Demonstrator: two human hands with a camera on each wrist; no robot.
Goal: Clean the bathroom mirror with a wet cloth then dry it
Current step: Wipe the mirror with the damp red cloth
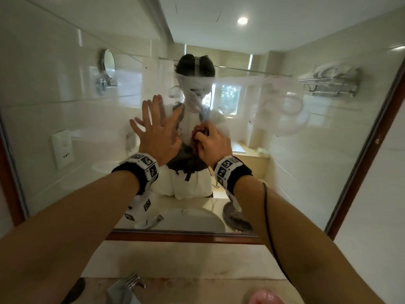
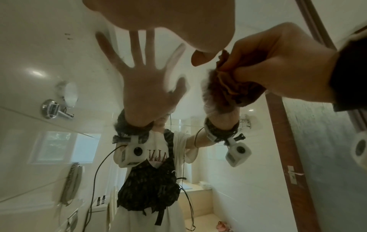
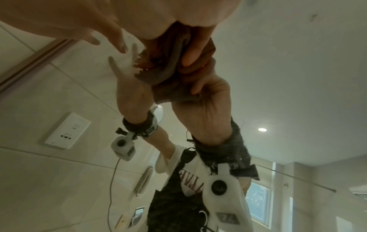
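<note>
Tiled bathroom, wood-framed mirror [image 1: 285, 161] over a stone counter, faucet [image 1: 126, 284] at the near edge. Reflection shows a towel rack [image 1: 331, 84] far right and a round shaving mirror [image 1: 108, 62] far left.

My left hand [image 1: 154, 128] is flat on the glass, fingers straight and spread, holding nothing; looks like bracing. My right hand [image 1: 213, 142] is just beside it to the right, fingers and thumb curled round a bunched reddish-brown cloth [image 2: 228, 87], with the wad pressed to the glass about mid-mirror. Right wrist view confirms the thumb is clamped across the cloth folds.

Progress, my read: still in the wet pass. Cloudy looping smears [image 1: 287, 113] run across the upper centre and right of the glass, so that zone has been wiped but not dried. Left side and lower strip look clearer; can't tell whether they've been wiped or not. Can't confirm from the pictures that the cloth is wet.

Left to do: finish wet coverage, then dry the whole pane. No separate dry cloth visible within reach.
</note>
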